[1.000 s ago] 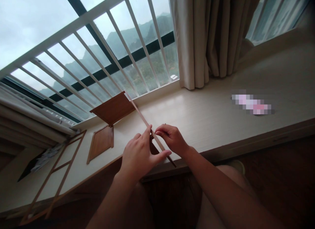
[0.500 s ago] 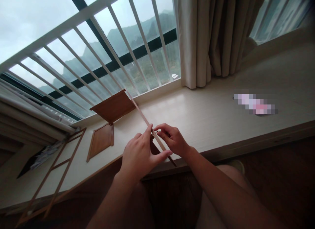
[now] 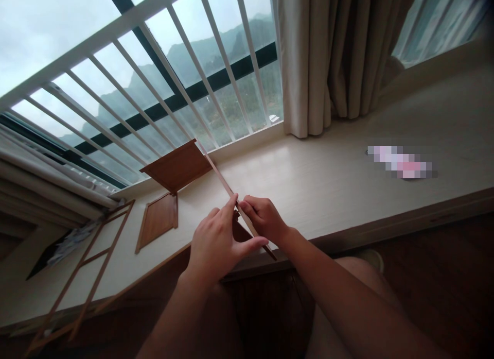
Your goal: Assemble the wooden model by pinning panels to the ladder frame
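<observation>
A long, narrow wooden strip slants from the window side down toward me, with its pale edge up. My left hand steadies it, the thumb and index finger spread along its edge and the other fingers on its left side. Against the strip's right side, my right hand is closed, thumb pressed to curled fingers; whatever is between them is hidden. A brown wooden panel stands tilted by the strip's far end. Below my left hand, a dark brown wooden part shows in the gap.
On the pale ledge lie a smaller brown panel and, further left, a ladder-like wooden frame overhanging the front edge. A blurred pink item lies right. Behind are a white railing and beige curtains.
My right hand's fingers have curled in and closed tighter against the strip; before, they were stretched in a loose pinch. The left hand and wooden parts have barely moved.
</observation>
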`<state>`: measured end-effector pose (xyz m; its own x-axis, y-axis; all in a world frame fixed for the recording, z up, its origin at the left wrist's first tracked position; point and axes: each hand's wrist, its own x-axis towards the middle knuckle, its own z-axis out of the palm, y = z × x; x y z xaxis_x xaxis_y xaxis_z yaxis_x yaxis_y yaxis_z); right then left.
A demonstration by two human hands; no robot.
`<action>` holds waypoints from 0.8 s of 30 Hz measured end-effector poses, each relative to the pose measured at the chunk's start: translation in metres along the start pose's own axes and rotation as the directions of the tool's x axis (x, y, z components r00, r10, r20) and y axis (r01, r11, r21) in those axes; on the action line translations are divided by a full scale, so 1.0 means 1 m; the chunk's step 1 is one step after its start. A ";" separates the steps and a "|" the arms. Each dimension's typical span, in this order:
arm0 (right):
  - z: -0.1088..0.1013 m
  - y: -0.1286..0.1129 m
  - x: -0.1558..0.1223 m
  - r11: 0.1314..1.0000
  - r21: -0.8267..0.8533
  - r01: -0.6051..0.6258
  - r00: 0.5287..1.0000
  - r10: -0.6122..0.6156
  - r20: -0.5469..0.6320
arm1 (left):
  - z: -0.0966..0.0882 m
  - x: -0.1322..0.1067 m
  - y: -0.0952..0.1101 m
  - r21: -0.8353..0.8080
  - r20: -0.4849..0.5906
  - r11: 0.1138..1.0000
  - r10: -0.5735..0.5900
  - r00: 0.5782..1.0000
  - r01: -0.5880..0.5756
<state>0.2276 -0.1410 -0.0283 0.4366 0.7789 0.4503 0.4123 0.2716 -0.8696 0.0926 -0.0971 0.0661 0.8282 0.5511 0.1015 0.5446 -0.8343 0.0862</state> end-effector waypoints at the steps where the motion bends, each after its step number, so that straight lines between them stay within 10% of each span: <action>1: 0.000 -0.001 0.001 1.000 0.025 -0.005 1.000 0.004 0.012 | 0.000 0.000 -0.001 -0.020 -0.010 1.000 0.005 1.000 -0.005; 9: 0.003 0.003 0.004 0.994 0.100 -0.042 0.998 0.039 0.039 | -0.012 0.002 -0.012 -0.233 0.021 0.972 -0.013 1.000 0.017; 24: 0.009 0.004 0.007 0.898 0.413 -0.153 0.986 0.164 0.007 | -0.001 0.011 -0.001 -0.096 -0.034 0.994 0.056 0.998 -0.059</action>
<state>0.2251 -0.1296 -0.0302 0.4927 0.8170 0.2997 -0.0268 0.3585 -0.9331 0.1007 -0.0904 0.0685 0.8524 0.5039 0.1398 0.4796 -0.8598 0.1751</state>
